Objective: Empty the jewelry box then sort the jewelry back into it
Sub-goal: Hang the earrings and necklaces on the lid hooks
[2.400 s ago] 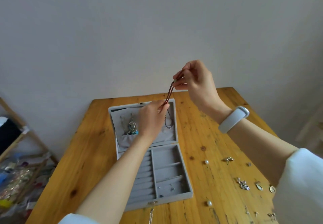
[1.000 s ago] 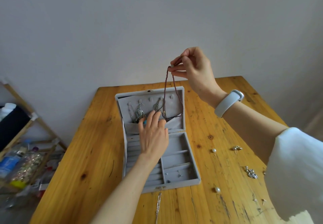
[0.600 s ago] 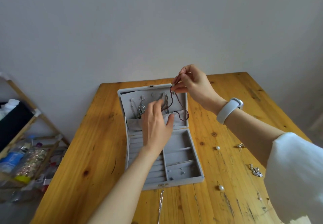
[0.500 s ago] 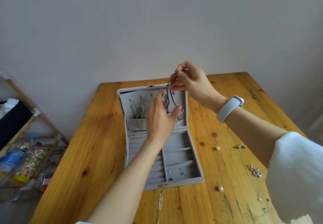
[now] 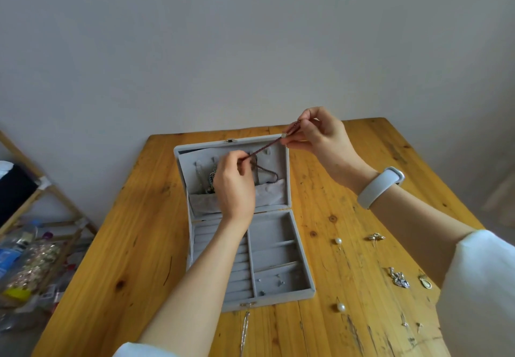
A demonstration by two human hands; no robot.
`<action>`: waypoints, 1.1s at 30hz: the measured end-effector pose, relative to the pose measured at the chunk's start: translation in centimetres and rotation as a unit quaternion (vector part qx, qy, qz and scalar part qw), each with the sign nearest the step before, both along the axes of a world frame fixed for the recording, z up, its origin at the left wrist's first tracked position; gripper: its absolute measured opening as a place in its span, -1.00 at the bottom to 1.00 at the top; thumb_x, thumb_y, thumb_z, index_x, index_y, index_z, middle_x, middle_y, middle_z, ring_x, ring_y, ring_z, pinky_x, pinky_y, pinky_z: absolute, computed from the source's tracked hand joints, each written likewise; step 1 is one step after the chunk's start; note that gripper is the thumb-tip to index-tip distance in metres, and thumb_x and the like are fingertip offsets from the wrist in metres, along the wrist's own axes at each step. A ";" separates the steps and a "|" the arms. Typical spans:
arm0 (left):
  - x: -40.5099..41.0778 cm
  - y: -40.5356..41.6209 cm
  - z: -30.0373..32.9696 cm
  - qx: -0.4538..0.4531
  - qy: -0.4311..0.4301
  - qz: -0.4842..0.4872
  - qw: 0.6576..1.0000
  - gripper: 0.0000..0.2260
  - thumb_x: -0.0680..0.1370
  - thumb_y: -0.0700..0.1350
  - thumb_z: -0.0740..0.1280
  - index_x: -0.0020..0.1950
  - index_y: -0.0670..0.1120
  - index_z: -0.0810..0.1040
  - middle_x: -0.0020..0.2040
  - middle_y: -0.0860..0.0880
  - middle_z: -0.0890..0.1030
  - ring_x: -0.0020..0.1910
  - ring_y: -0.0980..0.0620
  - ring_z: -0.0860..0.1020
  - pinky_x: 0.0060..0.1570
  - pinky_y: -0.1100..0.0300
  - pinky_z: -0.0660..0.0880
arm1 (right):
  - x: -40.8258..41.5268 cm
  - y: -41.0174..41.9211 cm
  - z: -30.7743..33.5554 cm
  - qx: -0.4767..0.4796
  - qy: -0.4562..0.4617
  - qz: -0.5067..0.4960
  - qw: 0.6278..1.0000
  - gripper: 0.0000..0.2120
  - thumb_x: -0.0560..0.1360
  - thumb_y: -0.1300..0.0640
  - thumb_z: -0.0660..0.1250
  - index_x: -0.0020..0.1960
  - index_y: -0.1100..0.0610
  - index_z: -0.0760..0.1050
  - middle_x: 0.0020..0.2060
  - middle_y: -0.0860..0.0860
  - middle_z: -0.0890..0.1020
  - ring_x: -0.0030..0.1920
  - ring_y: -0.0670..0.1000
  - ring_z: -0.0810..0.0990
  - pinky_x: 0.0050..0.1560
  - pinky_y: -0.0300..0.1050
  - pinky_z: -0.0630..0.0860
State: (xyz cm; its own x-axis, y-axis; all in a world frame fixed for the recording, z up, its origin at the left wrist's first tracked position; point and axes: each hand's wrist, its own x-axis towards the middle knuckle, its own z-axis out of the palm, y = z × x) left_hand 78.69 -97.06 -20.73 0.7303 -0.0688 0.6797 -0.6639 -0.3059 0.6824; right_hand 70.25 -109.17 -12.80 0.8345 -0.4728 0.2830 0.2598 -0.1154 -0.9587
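A grey jewelry box (image 5: 278,295) lies open in the middle of the wooden table (image 5: 133,245), its lid tilted up at the far side. A dark red beaded necklace (image 5: 264,149) is stretched between my hands over the lid. My right hand (image 5: 320,133) pinches its clasp end at the lid's top right corner. My left hand (image 5: 234,184) pinches the cord lower down, in front of the lid; the rest of the loop hangs against the lid's lining. A silver pendant (image 5: 210,179) hangs in the lid, partly hidden by my left hand.
Loose jewelry lies on the table right of the box: two pearls (image 5: 338,241) (image 5: 340,307), a gold earring (image 5: 376,236), a silver piece (image 5: 400,278), small studs. A silver chain (image 5: 244,331) lies in front of the box. A wooden rack (image 5: 36,197) with bottles stands left of the table.
My left hand went from open fingers on the lid pocket to pinching the cord. My right hand shifted right and pulled the necklace taut over the lid.
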 end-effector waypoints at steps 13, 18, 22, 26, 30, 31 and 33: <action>-0.2 0.7 -2.0 0.090 -0.102 0.026 0.990 -0.81 0.35 -0.51 0.30 -0.16 -0.27 0.53 -0.13 -0.22 0.52 -0.19 -0.11 0.54 -0.24 0.25 0.45 | -1.0 -0.2 -1.7 0.010 0.026 -0.003 1.000 -0.83 0.59 0.31 0.04 -0.13 0.16 0.32 -0.21 0.10 0.60 -0.25 -0.03 0.66 -0.12 -0.14 0.62; 0.0 0.2 -3.6 0.193 -0.161 -0.022 0.968 -0.74 0.28 -0.52 0.36 -0.13 -0.25 0.55 -0.19 -0.17 0.56 -0.16 -0.06 0.46 -0.13 0.17 0.37 | -1.6 -0.8 -2.4 0.018 0.033 -0.033 0.999 -0.81 0.59 0.31 0.05 -0.15 0.14 0.32 -0.20 0.10 0.61 -0.21 -0.01 0.64 -0.10 -0.11 0.61; -0.4 -0.7 -3.1 0.218 -0.117 -0.037 0.968 -0.74 0.28 -0.47 0.42 -0.11 -0.24 0.53 -0.26 -0.16 0.58 -0.28 -0.15 0.55 -0.23 0.15 0.39 | -2.0 -1.4 -2.4 0.010 0.030 -0.061 0.998 -0.81 0.59 0.30 0.05 -0.15 0.13 0.33 -0.19 0.09 0.60 -0.19 -0.02 0.64 -0.13 -0.18 0.62; -0.8 -1.3 -2.7 0.220 -0.062 -0.038 0.973 -0.80 0.31 -0.40 0.46 -0.17 -0.24 0.49 -0.34 -0.18 0.56 -0.37 -0.16 0.55 -0.48 0.13 0.42 | -2.1 -1.6 -2.3 -0.008 0.028 -0.073 0.997 -0.81 0.59 0.30 0.06 -0.15 0.11 0.33 -0.21 0.07 0.60 -0.25 -0.08 0.65 -0.16 -0.20 0.62; -1.1 -1.2 -3.1 0.291 -0.064 -0.001 0.954 -0.81 0.29 -0.28 0.51 -0.25 -0.18 0.51 -0.40 -0.14 0.56 -0.37 -0.15 0.53 -0.41 0.12 0.44 | -1.9 -1.2 -2.6 -0.033 0.037 -0.063 0.997 -0.82 0.59 0.30 0.06 -0.14 0.13 0.33 -0.21 0.07 0.59 -0.25 -0.06 0.65 -0.14 -0.15 0.61; -1.2 -1.1 -3.2 0.305 -0.065 0.013 0.950 -0.83 0.31 -0.25 0.50 -0.26 -0.16 0.51 -0.40 -0.13 0.56 -0.36 -0.14 0.53 -0.38 0.10 0.44 | -1.7 -1.0 -2.7 -0.037 0.040 -0.062 0.997 -0.82 0.59 0.30 0.06 -0.14 0.13 0.33 -0.21 0.07 0.59 -0.24 -0.04 0.65 -0.13 -0.14 0.60; -1.2 -1.0 -3.3 0.327 -0.075 0.029 0.941 -0.91 0.41 -0.18 0.38 -0.27 -0.14 0.50 -0.41 -0.13 0.55 -0.37 -0.14 0.53 -0.37 0.11 0.42 | -1.3 -0.8 -2.9 -0.041 0.043 -0.063 0.996 -0.82 0.59 0.31 0.06 -0.14 0.13 0.33 -0.22 0.07 0.60 -0.22 -0.02 0.65 -0.13 -0.14 0.60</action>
State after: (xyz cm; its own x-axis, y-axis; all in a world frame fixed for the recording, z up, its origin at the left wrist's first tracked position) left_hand 77.48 -98.07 -24.07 0.6447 -0.4717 0.6016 -0.7070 -0.6672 0.2345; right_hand 68.95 -110.00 -15.72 0.7930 -0.5533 0.2549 0.1557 -0.2205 -0.9629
